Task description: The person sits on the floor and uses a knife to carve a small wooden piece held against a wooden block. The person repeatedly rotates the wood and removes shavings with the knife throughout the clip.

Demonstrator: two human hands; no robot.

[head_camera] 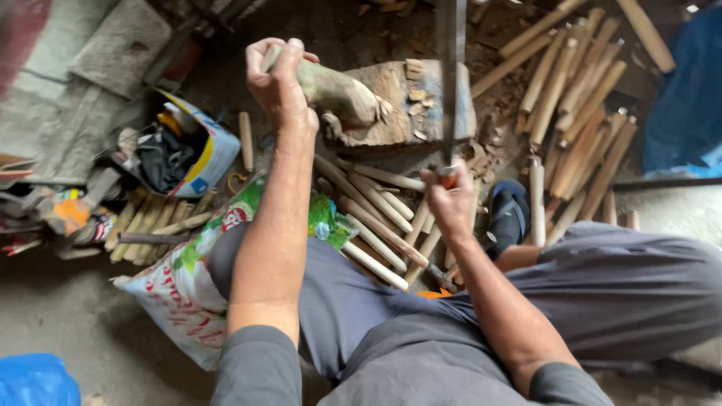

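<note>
**Carver at the Block, Blade Raised**

Head camera: A seated person in grey trousers works over a worn wooden chopping block (410,105) at about 12 o'clock from the lap. The left hand (280,84) has its fingers wrapped tight around the upper end of a greenish, partly shaped piece of wood (338,94), whose lower end rests on the block. The right hand (450,201), at about 1 o'clock, is closed in a fist on the handle of a long flat blade (450,75) that stands nearly upright, just right of the carved piece. Pale peeled sticks (376,218) lie fanned between the knees, and a larger heap of sticks (579,113) fills the ground at 2 o'clock. A printed sack (184,289) lies at 9 o'clock beside the left thigh, with an open box of odds and ends (203,154) beyond it at 10 o'clock. Wood chips dot the block's top.
</note>
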